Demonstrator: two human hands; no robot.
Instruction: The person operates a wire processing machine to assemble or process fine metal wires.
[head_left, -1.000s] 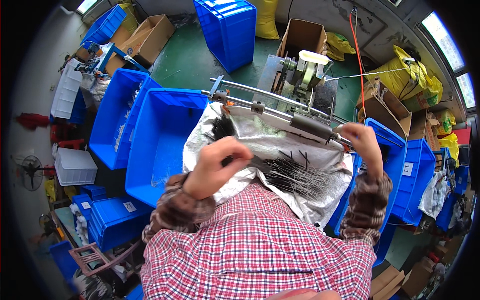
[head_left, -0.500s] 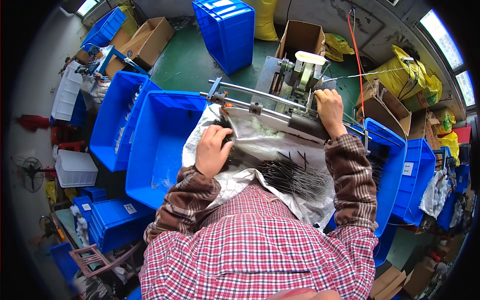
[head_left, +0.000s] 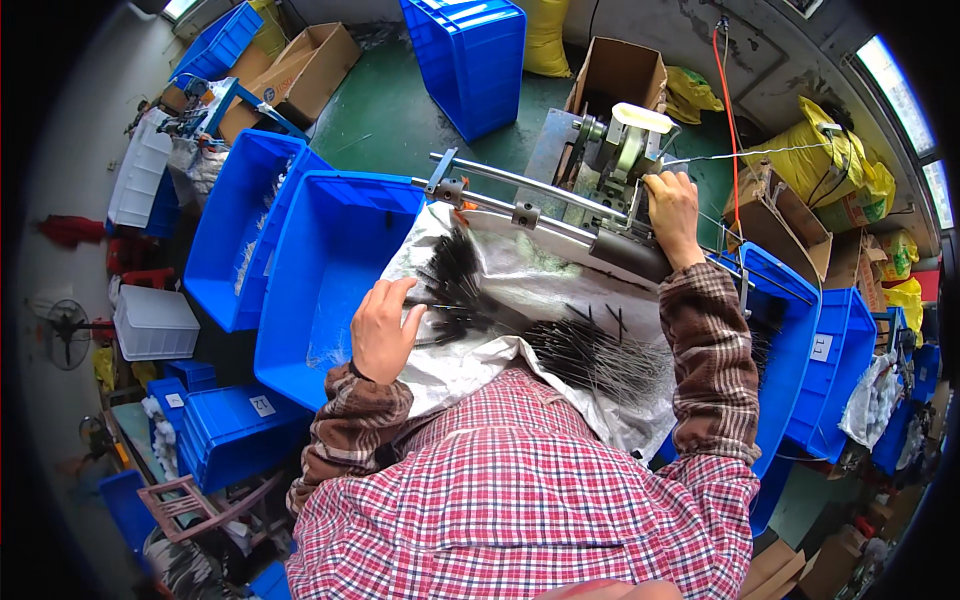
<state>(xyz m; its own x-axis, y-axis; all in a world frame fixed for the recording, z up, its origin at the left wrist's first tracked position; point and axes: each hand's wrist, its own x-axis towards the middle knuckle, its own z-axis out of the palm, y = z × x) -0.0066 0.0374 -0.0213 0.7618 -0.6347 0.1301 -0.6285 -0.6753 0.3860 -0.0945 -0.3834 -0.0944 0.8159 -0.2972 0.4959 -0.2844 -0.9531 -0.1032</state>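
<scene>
My left hand hovers open at the left edge of a white woven sheet, thumb apart from the fingers, next to a pile of thin wire brushes with black bristles. My right hand is closed at the front of a small belt-driven machine; what its fingers grip there is hidden. Below that hand lies a dark metal cylinder on the machine's frame. The wire stems of the brushes fan out to the right across the sheet over my lap.
A blue bin stands left of the sheet, and another blue bin is at the right. Two metal rods run across in front of me. A red hose hangs beyond the machine. Cardboard boxes and yellow sacks stand farther off.
My left hand has moved left and a little nearer, off the bristle ends, and its fingers have spread. My right hand stays at the machine. The whole view has shifted slightly.
</scene>
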